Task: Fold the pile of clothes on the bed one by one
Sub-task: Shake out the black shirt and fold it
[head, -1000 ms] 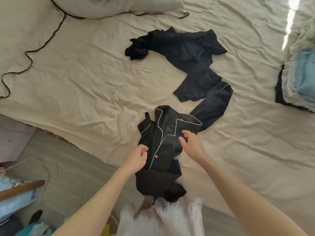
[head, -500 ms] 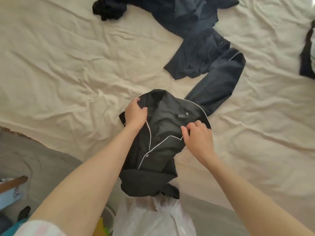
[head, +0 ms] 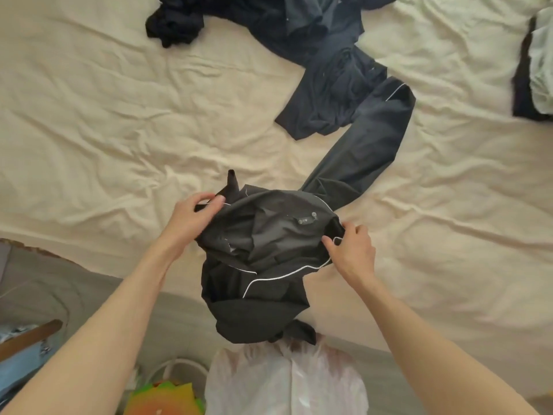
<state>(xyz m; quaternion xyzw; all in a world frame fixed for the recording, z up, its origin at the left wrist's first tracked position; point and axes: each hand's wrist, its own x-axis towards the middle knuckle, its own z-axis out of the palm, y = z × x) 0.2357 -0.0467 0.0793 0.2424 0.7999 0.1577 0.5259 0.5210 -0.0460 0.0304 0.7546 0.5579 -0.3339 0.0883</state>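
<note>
Centre of frame: dark piped shirt held open at bed's near edge. Left hand pinches its left collar edge; right hand pinches the right, fingers curled. Sleeve trails to upper right, towards dark clothes pile.

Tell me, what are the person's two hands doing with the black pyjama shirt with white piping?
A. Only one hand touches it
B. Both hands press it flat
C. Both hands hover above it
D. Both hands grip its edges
D: the left hand and right hand each pinch an edge of the black pyjama shirt with white piping, holding it open.
</note>
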